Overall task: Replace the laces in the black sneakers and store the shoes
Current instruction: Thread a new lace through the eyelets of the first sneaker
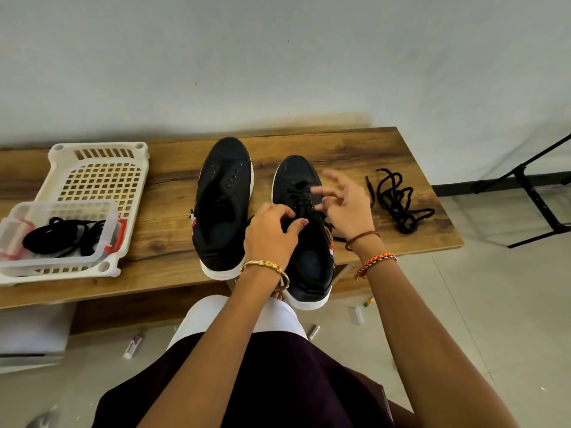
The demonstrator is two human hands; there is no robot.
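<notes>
Two black sneakers stand side by side on the wooden table, toes toward the far edge at the wall, heels at the near edge; the right sneaker (304, 230) has its heel jutting over the near edge, the left sneaker (224, 205) lies unlaced with bare eyelets. The left hand (270, 234) rests on the right sneaker's throat, fingers curled and pinching the black lace (301, 197) threaded there; the right hand (346, 202) hovers just beside it with fingers spread and loosely bent, and whether its fingertips hold a lace end I cannot tell. A loose black lace (398, 200) lies tangled near the table's right edge, apart from both shoes. At the left end sits a white basket (102, 180), with a clear plastic box (58, 236) of black laces inside it; bare wood (167, 211) shows between basket and left sneaker.
</notes>
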